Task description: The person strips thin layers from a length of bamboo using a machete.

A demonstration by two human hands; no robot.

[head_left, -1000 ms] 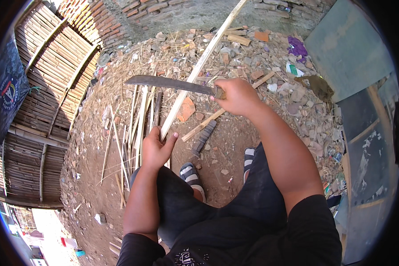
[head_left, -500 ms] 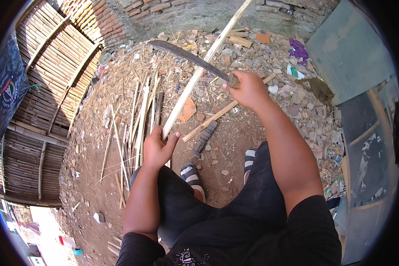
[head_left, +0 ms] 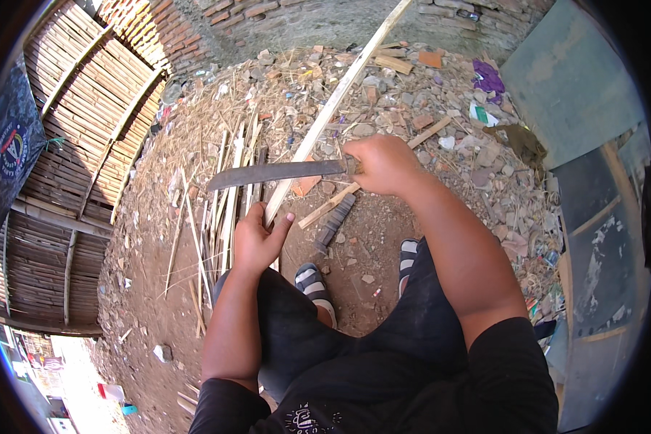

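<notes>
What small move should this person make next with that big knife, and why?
Probably a short, light stroke of the machete along the wooden strip, directed away from the left hand. That hand holds the strip's near end, while the right hand grips the handle, with the blade crossing the strip close above the left thumb.

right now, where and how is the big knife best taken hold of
Probably by the handle, coming from the right: the big knife's long blade points left, crossing in front of the pale wooden strip, so the handle end faces right. The right hand is closed around it, hiding much of its shape.
</notes>
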